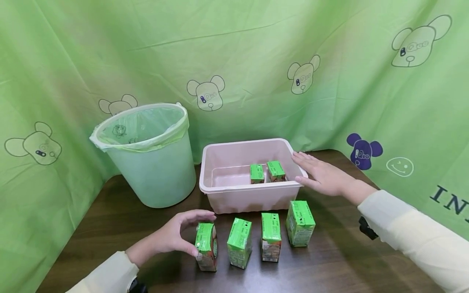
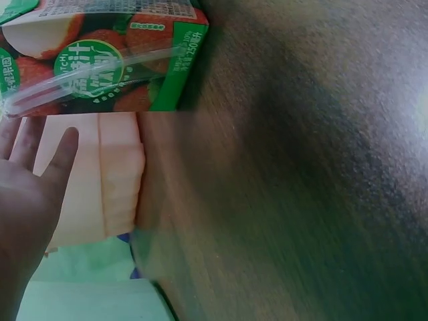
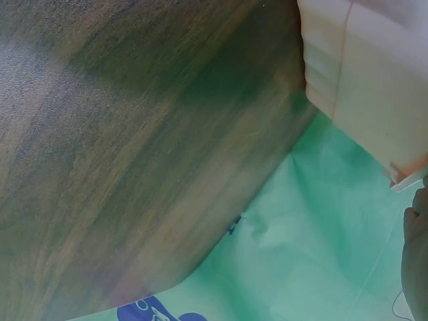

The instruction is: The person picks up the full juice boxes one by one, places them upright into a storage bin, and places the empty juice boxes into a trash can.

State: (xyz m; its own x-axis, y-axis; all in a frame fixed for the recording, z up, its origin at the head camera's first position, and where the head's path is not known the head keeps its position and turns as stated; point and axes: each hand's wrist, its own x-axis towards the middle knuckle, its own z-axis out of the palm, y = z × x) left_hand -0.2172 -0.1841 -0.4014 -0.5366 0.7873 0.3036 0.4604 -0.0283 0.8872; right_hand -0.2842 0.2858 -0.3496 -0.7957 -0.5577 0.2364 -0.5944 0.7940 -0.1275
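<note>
My left hand (image 1: pixel 176 234) is spread around the leftmost juice box (image 1: pixel 206 246), thumb by its near side and fingers by its far side. In the left wrist view this carton (image 2: pixel 100 73) shows strawberry pictures and a wrapped straw, and the fingers reach out straight beneath it. Three more green-topped juice boxes stand upright to its right: one (image 1: pixel 239 243), another (image 1: pixel 271 238) and a third (image 1: pixel 300 224). My right hand (image 1: pixel 324 173) rests with extended fingers on the right rim of a pink plastic bin (image 1: pixel 253 200). Two juice boxes, one (image 1: pixel 257 173) beside the other (image 1: pixel 276 171), stand inside it.
A pale green trash can (image 1: pixel 157 175) with a plastic liner stands left of the bin. Everything sits on a dark wooden table (image 1: pixel 340 252). A green printed curtain (image 1: pixel 253 49) hangs close behind and along both sides.
</note>
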